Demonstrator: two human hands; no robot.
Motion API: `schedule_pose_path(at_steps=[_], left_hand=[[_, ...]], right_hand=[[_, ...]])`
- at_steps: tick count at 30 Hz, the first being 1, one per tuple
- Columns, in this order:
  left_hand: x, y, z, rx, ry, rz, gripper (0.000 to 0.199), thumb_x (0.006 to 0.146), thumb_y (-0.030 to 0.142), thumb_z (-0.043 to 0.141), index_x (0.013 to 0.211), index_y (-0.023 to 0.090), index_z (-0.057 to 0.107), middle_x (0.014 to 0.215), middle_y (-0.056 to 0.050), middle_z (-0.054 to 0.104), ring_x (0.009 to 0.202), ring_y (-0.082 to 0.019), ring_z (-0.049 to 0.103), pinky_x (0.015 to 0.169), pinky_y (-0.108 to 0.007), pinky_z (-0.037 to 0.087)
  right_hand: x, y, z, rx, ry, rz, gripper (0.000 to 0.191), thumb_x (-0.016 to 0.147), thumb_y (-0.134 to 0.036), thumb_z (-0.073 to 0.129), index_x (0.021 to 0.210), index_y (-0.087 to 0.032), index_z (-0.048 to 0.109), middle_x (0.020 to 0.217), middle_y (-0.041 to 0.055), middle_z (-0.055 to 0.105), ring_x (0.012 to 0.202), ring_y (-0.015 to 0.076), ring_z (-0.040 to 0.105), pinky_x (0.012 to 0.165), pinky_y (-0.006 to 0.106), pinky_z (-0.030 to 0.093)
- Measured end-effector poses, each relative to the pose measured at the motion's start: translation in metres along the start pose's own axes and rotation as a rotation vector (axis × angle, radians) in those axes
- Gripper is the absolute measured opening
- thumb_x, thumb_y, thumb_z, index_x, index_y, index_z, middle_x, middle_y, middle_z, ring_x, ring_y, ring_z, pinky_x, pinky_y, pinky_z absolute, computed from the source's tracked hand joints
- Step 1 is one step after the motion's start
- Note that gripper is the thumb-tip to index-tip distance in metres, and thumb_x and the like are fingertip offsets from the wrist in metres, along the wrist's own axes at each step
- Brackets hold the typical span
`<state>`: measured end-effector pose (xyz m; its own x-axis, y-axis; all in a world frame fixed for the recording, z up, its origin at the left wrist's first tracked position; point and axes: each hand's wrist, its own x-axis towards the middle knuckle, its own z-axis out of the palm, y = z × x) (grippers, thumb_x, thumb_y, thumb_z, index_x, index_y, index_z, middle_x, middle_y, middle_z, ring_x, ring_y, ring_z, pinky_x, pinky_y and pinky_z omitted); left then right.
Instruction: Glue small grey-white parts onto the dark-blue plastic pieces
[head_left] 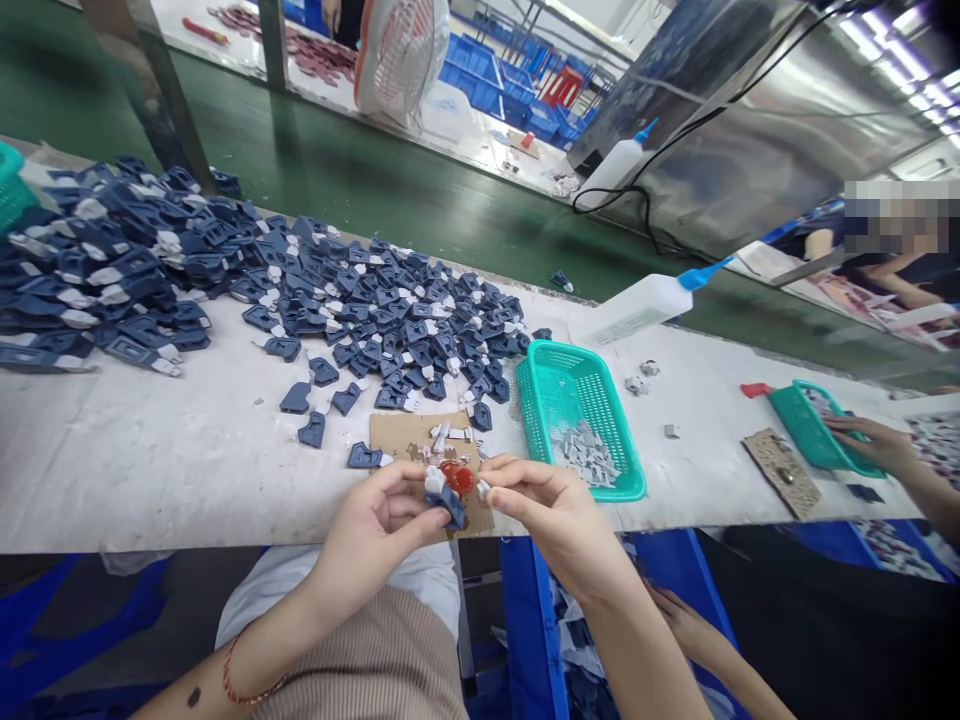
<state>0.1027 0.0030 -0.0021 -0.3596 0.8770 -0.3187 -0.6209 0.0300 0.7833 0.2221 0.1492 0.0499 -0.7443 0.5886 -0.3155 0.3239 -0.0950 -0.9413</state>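
Between thumb and fingers of my left hand (390, 515) is a dark blue plastic part (452, 507) with a white piece (434, 480) at its upper end. My right hand (546, 505) pinches a small white piece (484, 490), a short gap to the right of the blue part. Behind and between the hands, a red round item (459, 477) rests on a brown cardboard piece (390, 430). Thin light pieces (450, 434) lie on that cardboard. A green basket (530, 410) with many flat grey pieces (589, 458) stands just beyond my right hand.
Many blue parts (360, 310) are heaped across the back and left of the white table (225, 450). A white bottle (637, 305) with a blue nozzle stands behind the basket. Another person's hand (874, 442) reaches into a second green basket (795, 410); another hand (679, 615) is below the table edge.
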Motion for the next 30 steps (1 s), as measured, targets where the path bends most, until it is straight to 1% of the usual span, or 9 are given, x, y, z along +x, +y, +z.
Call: schedule_pose_path(at_steps=[4, 9, 13, 19, 23, 25, 27, 28, 30], left_hand=[[-0.003, 0.004, 0.006, -0.008, 0.025, 0.033, 0.026, 0.074, 0.022, 0.074, 0.093, 0.016, 0.057, 0.085, -0.004, 0.071, 0.076, -0.016, 0.069, 0.07, -0.025, 0.055], [-0.006, 0.006, 0.01, -0.05, 0.041, 0.033, 0.027, 0.072, 0.023, 0.076, 0.09, 0.016, 0.057, 0.081, -0.002, 0.07, 0.071, -0.014, 0.068, 0.071, -0.027, 0.057], [-0.008, 0.003, 0.011, -0.068, 0.028, 0.048, 0.027, 0.073, 0.025, 0.077, 0.088, 0.016, 0.057, 0.082, -0.003, 0.07, 0.072, -0.016, 0.068, 0.073, -0.03, 0.058], [-0.012, -0.004, 0.009, -0.035, 0.025, 0.114, 0.02, 0.076, 0.023, 0.074, 0.09, 0.017, 0.06, 0.084, -0.003, 0.072, 0.076, -0.015, 0.07, 0.075, -0.027, 0.057], [-0.014, -0.004, 0.008, 0.019, 0.046, 0.128, 0.02, 0.075, 0.024, 0.075, 0.089, 0.017, 0.062, 0.085, -0.003, 0.073, 0.078, -0.017, 0.07, 0.075, -0.028, 0.057], [-0.016, -0.001, 0.009, 0.096, 0.075, 0.159, 0.019, 0.074, 0.023, 0.076, 0.088, 0.017, 0.065, 0.087, -0.004, 0.074, 0.081, -0.018, 0.07, 0.075, -0.027, 0.056], [-0.017, 0.001, 0.01, 0.171, 0.096, 0.216, 0.015, 0.074, 0.021, 0.075, 0.085, 0.017, 0.067, 0.087, -0.005, 0.073, 0.083, -0.018, 0.068, 0.076, -0.027, 0.054], [-0.018, 0.002, 0.011, 0.181, 0.094, 0.234, 0.013, 0.075, 0.021, 0.075, 0.084, 0.017, 0.067, 0.083, -0.004, 0.072, 0.08, -0.018, 0.068, 0.074, -0.026, 0.054], [-0.018, 0.002, 0.013, 0.139, 0.064, 0.229, 0.012, 0.075, 0.021, 0.074, 0.082, 0.018, 0.065, 0.071, 0.0, 0.068, 0.062, -0.014, 0.066, 0.066, -0.027, 0.053]], right_hand=[[-0.007, -0.003, 0.007, 0.083, -0.042, 0.046, 0.009, 0.071, -0.031, 0.08, 0.077, -0.024, 0.077, 0.091, 0.0043, 0.074, 0.085, 0.0177, 0.068, 0.077, 0.03, 0.056], [-0.014, -0.011, 0.015, 0.053, -0.051, 0.031, 0.011, 0.071, -0.031, 0.08, 0.078, -0.023, 0.077, 0.09, 0.0051, 0.073, 0.084, 0.0184, 0.068, 0.072, 0.03, 0.058], [-0.019, -0.013, 0.02, -0.063, -0.02, -0.056, 0.01, 0.073, -0.03, 0.078, 0.081, -0.023, 0.078, 0.089, 0.006, 0.072, 0.085, 0.0196, 0.068, 0.076, 0.032, 0.058], [-0.026, -0.013, 0.024, -0.277, 0.059, -0.175, 0.009, 0.076, -0.029, 0.075, 0.084, -0.026, 0.078, 0.087, 0.0054, 0.073, 0.086, 0.0208, 0.067, 0.082, 0.037, 0.056], [-0.028, -0.012, 0.022, -0.148, -0.002, -0.101, 0.018, 0.075, -0.031, 0.077, 0.092, -0.027, 0.077, 0.092, 0.0042, 0.072, 0.087, 0.0193, 0.068, 0.078, 0.032, 0.057], [-0.029, -0.01, 0.023, -0.049, 0.0, -0.062, 0.022, 0.078, -0.038, 0.073, 0.097, -0.026, 0.074, 0.09, 0.0035, 0.072, 0.083, 0.0172, 0.067, 0.074, 0.029, 0.056], [-0.03, -0.007, 0.028, 0.017, 0.015, -0.06, 0.03, 0.085, -0.047, 0.064, 0.102, -0.024, 0.071, 0.084, 0.0029, 0.069, 0.075, 0.0148, 0.065, 0.068, 0.026, 0.055], [-0.03, -0.005, 0.032, 0.043, -0.003, -0.051, 0.034, 0.088, -0.051, 0.058, 0.105, -0.024, 0.069, 0.083, 0.003, 0.068, 0.071, 0.0139, 0.063, 0.065, 0.025, 0.055], [-0.031, -0.001, 0.043, 0.124, -0.073, -0.008, 0.04, 0.09, -0.055, 0.051, 0.11, -0.024, 0.065, 0.086, 0.0036, 0.066, 0.063, 0.0126, 0.06, 0.058, 0.025, 0.053]])
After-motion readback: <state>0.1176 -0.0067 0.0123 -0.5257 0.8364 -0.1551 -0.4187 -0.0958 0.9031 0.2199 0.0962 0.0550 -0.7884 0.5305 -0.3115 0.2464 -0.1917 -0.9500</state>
